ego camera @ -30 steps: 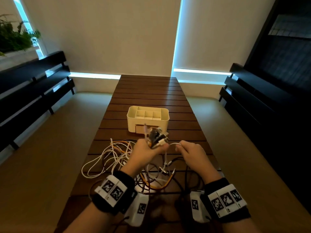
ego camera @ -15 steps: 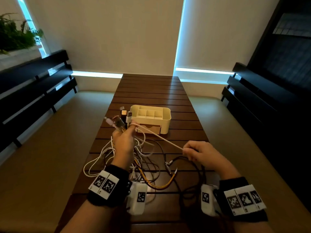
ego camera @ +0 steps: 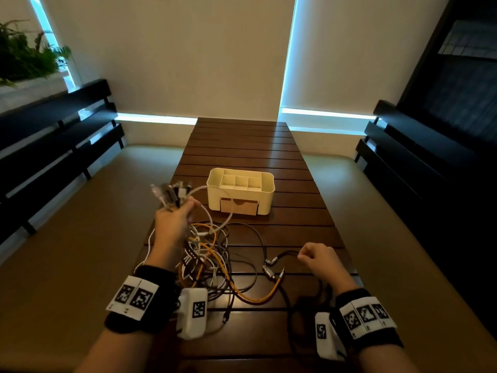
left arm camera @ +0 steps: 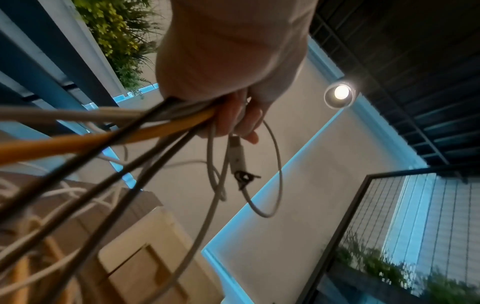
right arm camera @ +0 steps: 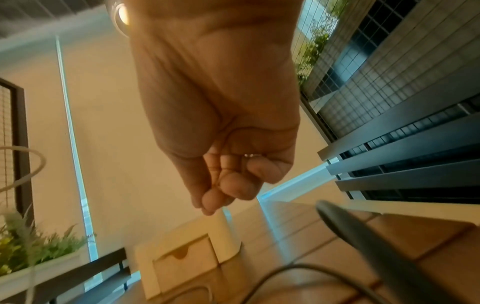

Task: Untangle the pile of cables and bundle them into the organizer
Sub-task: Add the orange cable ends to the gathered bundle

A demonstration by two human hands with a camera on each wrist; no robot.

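slatted wooden table (ego camera: pixel 242 141) | on it: cream organizer (ego camera: pixel 215 196), tangled cables (ego camera: pixel 212 254)

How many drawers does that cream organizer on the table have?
1: a single drawer, shut, set low in the near front face of the organizer, below its open top compartments. The far side is hidden, so another there cannot be ruled out.

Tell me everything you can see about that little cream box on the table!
The cream box looks like smooth plastic with rounded corners. Its open top is split into several compartments, which look empty. A light wood-coloured drawer with a scooped notch sits closed in its front. It stands upright on the slatted wooden table, beyond the cable pile. Neither hand touches it.
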